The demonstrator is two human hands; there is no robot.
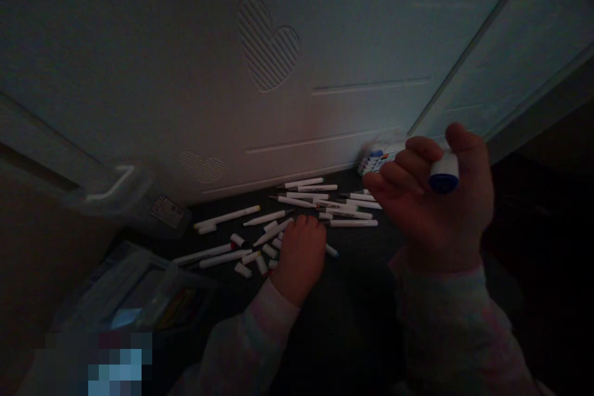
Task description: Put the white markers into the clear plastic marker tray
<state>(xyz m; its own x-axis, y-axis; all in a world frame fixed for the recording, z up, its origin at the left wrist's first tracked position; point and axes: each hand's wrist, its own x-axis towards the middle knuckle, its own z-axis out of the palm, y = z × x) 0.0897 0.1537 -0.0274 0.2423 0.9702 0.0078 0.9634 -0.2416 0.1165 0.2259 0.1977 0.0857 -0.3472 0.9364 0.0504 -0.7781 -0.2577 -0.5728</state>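
The scene is dim. My right hand (436, 198) is raised close to the camera, fingers curled round a white marker with a blue end (443, 174). Lower down, my left hand (302, 253) rests knuckles-up on the dark floor among scattered white markers (297, 201) and loose caps (253, 258); its fingers are curled down and what they hold, if anything, is hidden. A marker tip with a bluish end (331, 251) pokes out beside that hand. Both arms wear pale sleeves.
A white cabinet front with embossed hearts (268, 43) rises behind the markers. A clear plastic lid with a handle (121, 193) leans at the left. A clear box (139, 297) sits at the lower left. A marker pack (378, 158) lies by the cabinet.
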